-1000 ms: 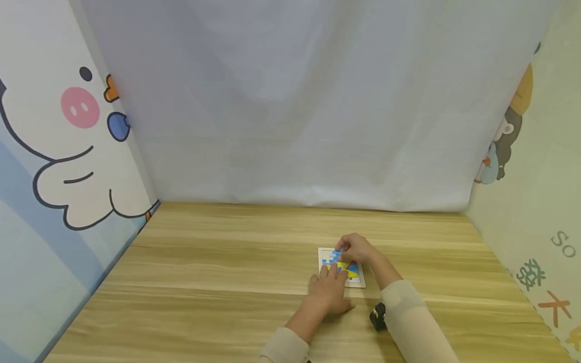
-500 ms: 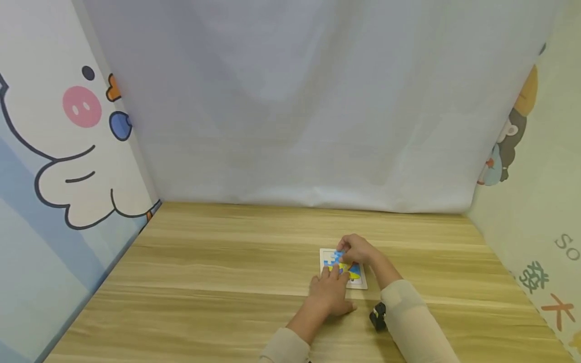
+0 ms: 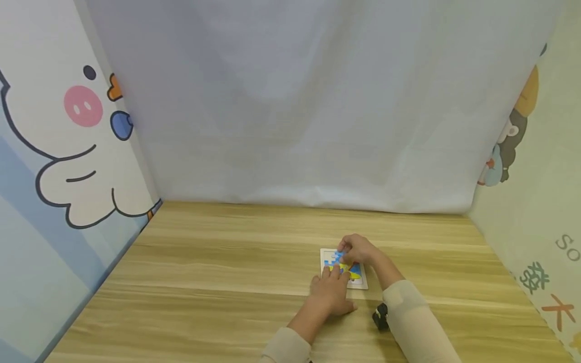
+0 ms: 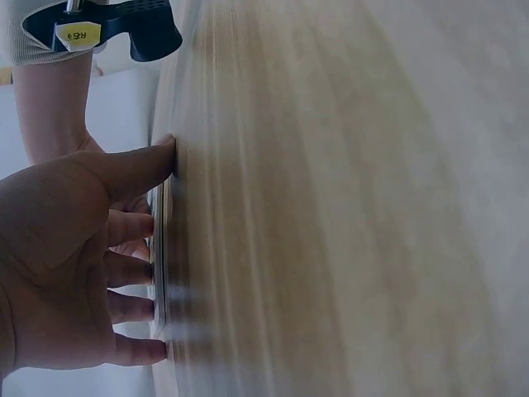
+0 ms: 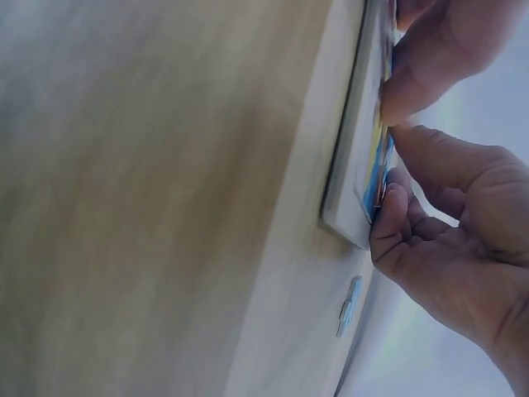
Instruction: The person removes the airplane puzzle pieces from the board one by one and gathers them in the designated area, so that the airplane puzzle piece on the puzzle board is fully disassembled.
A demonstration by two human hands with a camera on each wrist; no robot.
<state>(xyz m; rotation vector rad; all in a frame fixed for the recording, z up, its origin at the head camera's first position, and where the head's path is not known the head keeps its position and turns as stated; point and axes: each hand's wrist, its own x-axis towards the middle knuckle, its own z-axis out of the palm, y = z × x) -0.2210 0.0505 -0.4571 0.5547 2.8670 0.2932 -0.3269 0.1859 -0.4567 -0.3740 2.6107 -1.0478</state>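
My left hand (image 3: 331,293), fingers apart, touches the near side of the puzzle board (image 3: 328,255). My right hand (image 3: 358,249) covers its far-right corner; grip: cannot tell.

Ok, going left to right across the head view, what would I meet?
White cartoon figure on the wall, left hand, right hand, black device by the right sleeve, red wall character. The puzzle overlaps both hands, so it's left out.

The left sleeve (image 3: 287,346) and the right sleeve (image 3: 417,318) are a plain pale beige. At the latter's end sits a black device (image 3: 380,317) bearing a lettered yellow label (image 4: 78,35).
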